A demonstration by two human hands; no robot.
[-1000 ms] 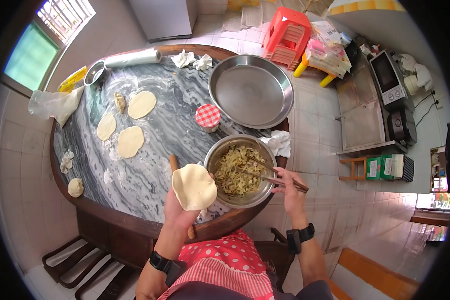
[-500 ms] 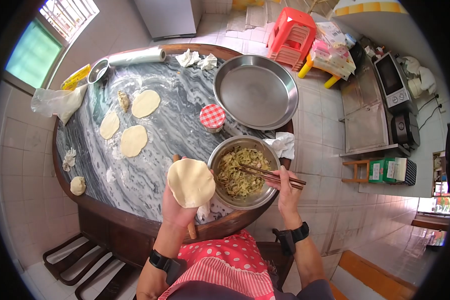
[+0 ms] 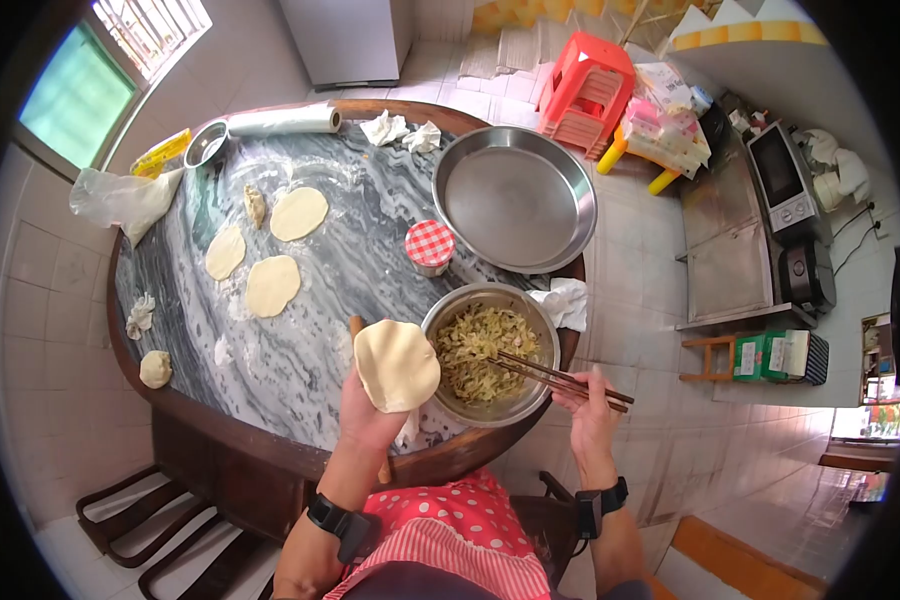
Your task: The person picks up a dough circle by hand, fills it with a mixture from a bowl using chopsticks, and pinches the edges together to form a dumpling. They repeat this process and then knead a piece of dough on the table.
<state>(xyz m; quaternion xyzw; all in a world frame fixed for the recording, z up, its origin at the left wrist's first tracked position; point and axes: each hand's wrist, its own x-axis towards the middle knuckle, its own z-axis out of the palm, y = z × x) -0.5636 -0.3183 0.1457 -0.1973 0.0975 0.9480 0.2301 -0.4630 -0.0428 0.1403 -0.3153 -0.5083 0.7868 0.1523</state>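
Note:
On the palm and fingers of my left hand point(image 3: 367, 420) rests a round, flat dough wrapper point(image 3: 397, 368), which hides most of the fingers. My right hand point(image 3: 591, 418) grips a pair of dark chopsticks point(image 3: 560, 380). Their tips are in the shredded greenish-yellow filling point(image 3: 478, 348) inside a steel bowl point(image 3: 487, 296) at the table's near right edge. A wooden rolling pin point(image 3: 385, 470) lies partly hidden behind my left hand. Farther left on the marble, three flat dough rounds point(image 3: 273, 286) lie beside a small elongated dough piece point(image 3: 255, 206).
A large steel pan point(image 3: 515, 205) stands at the table's right, near a jar with a checked lid point(image 3: 430, 245). A dough ball point(image 3: 155, 368) sits at the left edge. Crumpled tissue point(image 3: 562, 303) touches the bowl's side. Red stools point(image 3: 590, 85) stand beyond.
My right hand has moved right and down, and the chopstick tips have shifted lower in the filling. The left hand with the wrapper has moved slightly right. The whole view has shifted a little.

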